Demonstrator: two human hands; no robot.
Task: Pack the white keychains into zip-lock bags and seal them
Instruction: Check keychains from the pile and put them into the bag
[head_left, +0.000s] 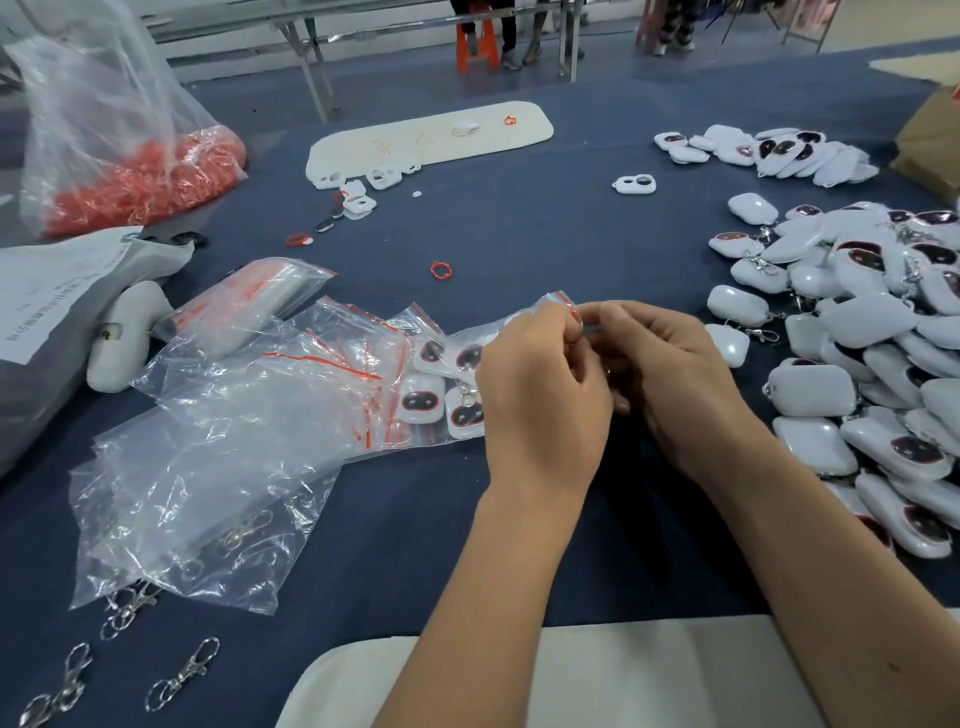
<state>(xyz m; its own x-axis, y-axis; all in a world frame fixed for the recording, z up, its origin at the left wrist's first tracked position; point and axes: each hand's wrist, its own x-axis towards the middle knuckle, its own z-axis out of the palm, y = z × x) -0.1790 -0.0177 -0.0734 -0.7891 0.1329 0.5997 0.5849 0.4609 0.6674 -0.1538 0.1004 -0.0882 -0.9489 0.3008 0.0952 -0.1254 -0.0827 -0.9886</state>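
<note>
My left hand (540, 395) and my right hand (670, 379) meet at the table's middle, both pinching the red-striped top edge of a small zip-lock bag (558, 306). What the bag holds is hidden behind my fingers. Just left of my hands lie bagged white keychains (441, 395) with dark oval faces. A big heap of loose white keychains (857, 364) covers the right side. Empty zip-lock bags (234, 415) are spread out at the left.
Metal clasps (182, 675) lie at the near left. A large clear bag of red rings (140, 176) stands at the far left, a white board (431, 135) at the back, a cardboard box (930, 140) far right. A second keychain pile (769, 150) lies behind.
</note>
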